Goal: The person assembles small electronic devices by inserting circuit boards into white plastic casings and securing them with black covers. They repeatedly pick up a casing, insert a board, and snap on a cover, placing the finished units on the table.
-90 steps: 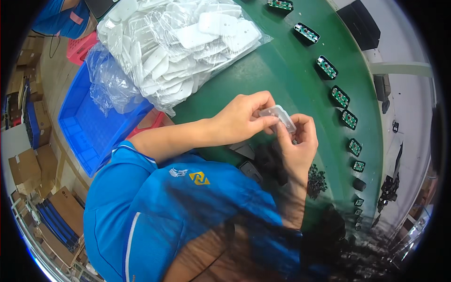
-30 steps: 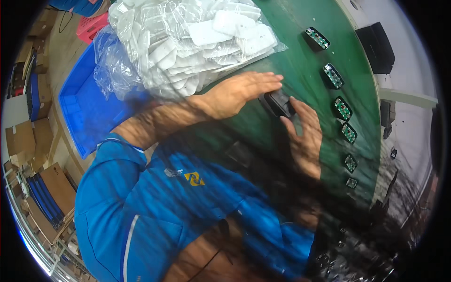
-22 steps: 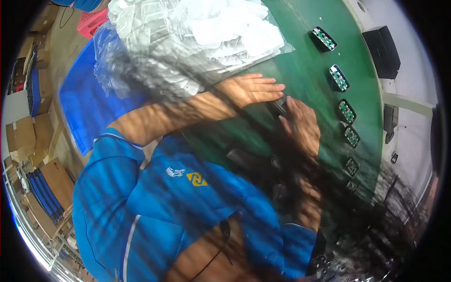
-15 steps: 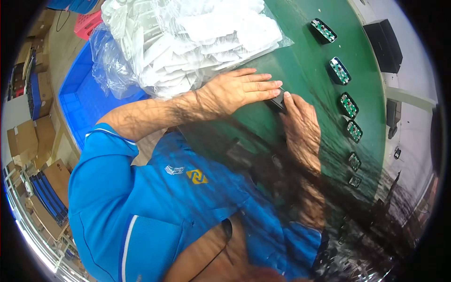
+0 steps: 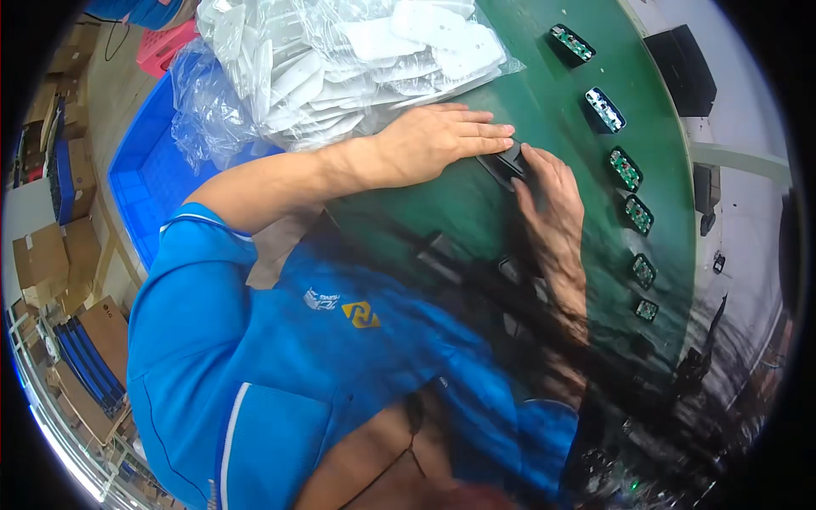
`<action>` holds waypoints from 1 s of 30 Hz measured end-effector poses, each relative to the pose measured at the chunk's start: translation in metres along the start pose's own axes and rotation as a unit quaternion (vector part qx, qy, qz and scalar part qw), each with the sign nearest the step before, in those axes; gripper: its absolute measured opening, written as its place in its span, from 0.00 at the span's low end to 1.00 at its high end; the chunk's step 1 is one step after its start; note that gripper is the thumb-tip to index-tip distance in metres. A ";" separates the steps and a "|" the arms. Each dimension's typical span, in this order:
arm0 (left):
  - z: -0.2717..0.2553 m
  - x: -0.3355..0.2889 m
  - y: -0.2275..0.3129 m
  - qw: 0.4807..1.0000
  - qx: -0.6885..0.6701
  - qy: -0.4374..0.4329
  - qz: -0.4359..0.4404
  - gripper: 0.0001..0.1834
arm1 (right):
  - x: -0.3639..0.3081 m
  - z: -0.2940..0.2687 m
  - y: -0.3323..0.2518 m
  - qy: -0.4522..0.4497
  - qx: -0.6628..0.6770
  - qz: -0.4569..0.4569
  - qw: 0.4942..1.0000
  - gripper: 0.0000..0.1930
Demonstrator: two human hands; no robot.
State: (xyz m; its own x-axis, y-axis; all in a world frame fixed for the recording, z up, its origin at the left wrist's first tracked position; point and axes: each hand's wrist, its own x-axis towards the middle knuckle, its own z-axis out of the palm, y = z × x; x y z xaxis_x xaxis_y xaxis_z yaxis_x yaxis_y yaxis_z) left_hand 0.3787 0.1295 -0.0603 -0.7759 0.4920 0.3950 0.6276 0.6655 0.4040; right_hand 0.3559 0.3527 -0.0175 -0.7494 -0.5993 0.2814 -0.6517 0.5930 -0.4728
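A small black plastic casing (image 5: pixel 511 159) lies on or just above the green table between my two hands. My left hand (image 5: pixel 433 143) reaches in from the left with its fingers stretched close together, the tips on the casing's far left edge; its thumb is hidden beneath. At the casing's right side, my right hand (image 5: pixel 554 197) grips it between thumb and fingers. Dark, blurred strands cross the right forearm. Along the table's right side runs a row of black casings with green circuit boards in them, one of them a board casing (image 5: pixel 626 169) right of my right hand.
Clear plastic bags of white plastic parts (image 5: pixel 374 42) are heaped beyond my left arm. A blue bin (image 5: pixel 140 161) and a red crate (image 5: pixel 166 47) stand at the left. Black boxy objects (image 5: pixel 680 70) sit past the green table's (image 5: pixel 552 102) right edge. Cardboard boxes (image 5: pixel 41 255) stand far left.
My right fingers have shifted around the casing, the thumb now lower and more apart from the fingers. The casing appears turned, showing more of its surface. The whole view has shifted slightly.
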 end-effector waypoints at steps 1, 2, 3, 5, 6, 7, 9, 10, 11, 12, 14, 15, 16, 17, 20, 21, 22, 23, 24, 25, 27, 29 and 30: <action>-0.002 0.001 0.001 1.000 0.005 0.000 -0.001 0.28 | 0.000 -0.001 0.000 0.005 0.009 0.000 1.000 0.21; -0.006 0.001 0.006 1.000 0.009 -0.004 -0.006 0.28 | -0.002 -0.001 0.000 0.004 0.008 -0.003 1.000 0.21; -0.007 0.000 0.009 1.000 0.013 -0.009 -0.011 0.28 | -0.003 -0.002 -0.001 0.003 0.006 -0.007 1.000 0.21; -0.001 -0.003 0.007 1.000 0.007 -0.009 -0.006 0.28 | -0.006 -0.002 -0.001 0.005 0.001 -0.006 1.000 0.22; 0.000 -0.002 0.006 1.000 0.001 -0.009 0.002 0.28 | -0.009 0.001 0.001 0.008 -0.004 -0.001 1.000 0.22; 0.001 0.000 0.004 1.000 -0.005 -0.008 0.008 0.28 | -0.011 0.001 0.001 0.012 -0.009 0.006 1.000 0.22; 0.001 -0.006 0.004 1.000 -0.006 -0.013 0.000 0.27 | -0.010 0.005 -0.004 -0.013 -0.042 0.000 0.999 0.23; 0.000 -0.009 0.004 1.000 -0.003 -0.017 -0.003 0.27 | -0.010 0.008 -0.007 -0.018 -0.048 0.003 0.999 0.23; -0.003 -0.011 0.004 1.000 0.000 -0.021 -0.006 0.27 | -0.011 0.010 -0.008 -0.024 -0.054 0.007 0.998 0.23; -0.005 -0.011 0.004 1.000 -0.002 -0.023 -0.003 0.27 | -0.011 0.014 -0.005 -0.017 -0.062 -0.005 0.998 0.23; -0.004 -0.011 0.003 0.999 0.001 -0.041 -0.001 0.27 | -0.014 0.012 -0.004 -0.012 -0.045 0.003 0.999 0.22; -0.006 -0.013 0.003 0.999 0.009 -0.048 -0.006 0.27 | -0.013 0.011 -0.004 -0.010 -0.032 0.000 0.999 0.22; -0.007 -0.013 0.003 0.999 0.010 -0.049 -0.010 0.27 | -0.009 0.009 -0.004 -0.010 -0.004 0.002 1.000 0.22; -0.006 -0.010 0.003 0.999 0.005 -0.050 -0.007 0.28 | -0.007 0.003 -0.003 -0.024 0.007 0.010 1.000 0.22; -0.004 -0.007 0.003 1.000 0.005 -0.029 -0.005 0.27 | 0.003 -0.008 -0.004 -0.078 0.030 0.051 0.995 0.21; -0.003 -0.006 0.004 1.000 0.009 -0.016 -0.007 0.27 | 0.002 -0.007 -0.003 -0.065 0.030 0.041 0.997 0.21; -0.001 -0.007 0.005 1.000 0.012 -0.012 -0.009 0.27 | -0.001 -0.006 -0.002 -0.052 0.031 0.031 0.998 0.21; 0.000 -0.005 0.006 1.000 0.014 -0.009 -0.008 0.27 | -0.002 -0.004 0.000 -0.038 0.031 0.022 0.999 0.21; 0.001 -0.005 0.005 1.000 0.017 -0.005 -0.008 0.27 | -0.005 -0.004 0.001 -0.021 0.043 0.023 0.999 0.20; 0.000 -0.003 0.005 1.000 0.018 -0.004 -0.006 0.27 | -0.005 -0.003 0.001 -0.016 0.043 0.024 0.999 0.21; 0.001 -0.003 0.005 1.000 0.020 -0.005 -0.002 0.26 | -0.008 -0.001 0.000 -0.008 0.046 0.030 0.998 0.21; 0.004 -0.004 0.005 1.000 0.027 -0.005 0.001 0.26 | -0.008 -0.002 -0.002 -0.019 0.012 0.024 0.999 0.22; 0.005 -0.005 0.006 1.000 0.030 -0.005 0.002 0.26 | -0.008 -0.002 -0.001 -0.022 -0.001 0.016 1.000 0.22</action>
State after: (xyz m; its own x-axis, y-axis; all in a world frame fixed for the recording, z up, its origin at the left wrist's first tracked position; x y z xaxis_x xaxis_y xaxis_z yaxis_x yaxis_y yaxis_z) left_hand 0.3859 0.1336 -0.0645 -0.7739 0.5007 0.3877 0.6263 0.6959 0.3514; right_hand 0.3629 0.3578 -0.0180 -0.7643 -0.6029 0.2286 -0.6275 0.6138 -0.4791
